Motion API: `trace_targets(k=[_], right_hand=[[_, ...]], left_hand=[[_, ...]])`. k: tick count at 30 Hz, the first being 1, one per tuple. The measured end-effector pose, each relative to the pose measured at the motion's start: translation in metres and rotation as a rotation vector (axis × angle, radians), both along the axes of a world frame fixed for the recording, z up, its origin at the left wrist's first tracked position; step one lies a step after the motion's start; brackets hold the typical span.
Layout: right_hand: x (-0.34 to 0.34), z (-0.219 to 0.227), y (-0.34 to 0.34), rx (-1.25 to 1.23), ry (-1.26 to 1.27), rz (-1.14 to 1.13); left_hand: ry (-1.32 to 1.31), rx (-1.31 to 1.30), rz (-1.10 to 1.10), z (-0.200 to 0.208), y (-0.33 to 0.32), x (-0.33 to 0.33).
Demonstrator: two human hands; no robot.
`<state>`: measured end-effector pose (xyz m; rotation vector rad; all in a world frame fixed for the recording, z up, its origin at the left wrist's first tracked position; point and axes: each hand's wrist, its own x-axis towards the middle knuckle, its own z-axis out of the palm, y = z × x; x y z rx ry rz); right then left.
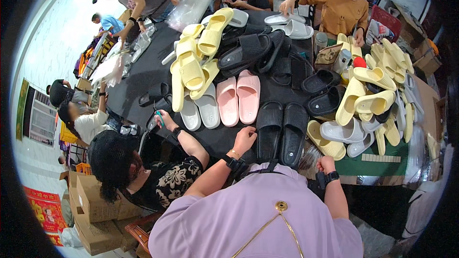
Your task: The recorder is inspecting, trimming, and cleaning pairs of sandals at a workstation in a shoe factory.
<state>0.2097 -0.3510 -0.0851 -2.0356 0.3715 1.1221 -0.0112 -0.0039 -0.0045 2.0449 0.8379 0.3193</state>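
A pair of black slide sandals lies side by side at the table's near edge, in front of me. My left hand rests just left of them, fingers curled in and nothing visible in it. To their right, my right hand is a closed fist at the table edge, below a yellow slide; nothing shows in it. Beyond my left hand lie a pink pair of slides and a grey pair. Yellow slides are heaped behind the grey pair.
More black slides cover the dark table. Yellow and white slides pile up at right. On my left a person in a flowered shirt holds a small green tool. Other people work around the table. Cardboard boxes stand lower left.
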Motion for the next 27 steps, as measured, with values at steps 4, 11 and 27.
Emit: trace_targets(k=[4, 11, 27], right_hand=[[0.002, 0.005, 0.004, -0.003, 0.038, 0.003], [0.004, -0.003, 0.003, 0.104, 0.106, -0.086], [-0.014, 0.105, 0.046, 0.485, 0.337, 0.279]], left_hand=[[-0.01, -0.004, 0.013, -0.004, 0.001, -0.001], [-0.005, -0.008, 0.016, -0.009, 0.001, -0.003], [-0.162, 0.05, -0.059, 0.03, -0.005, 0.016]])
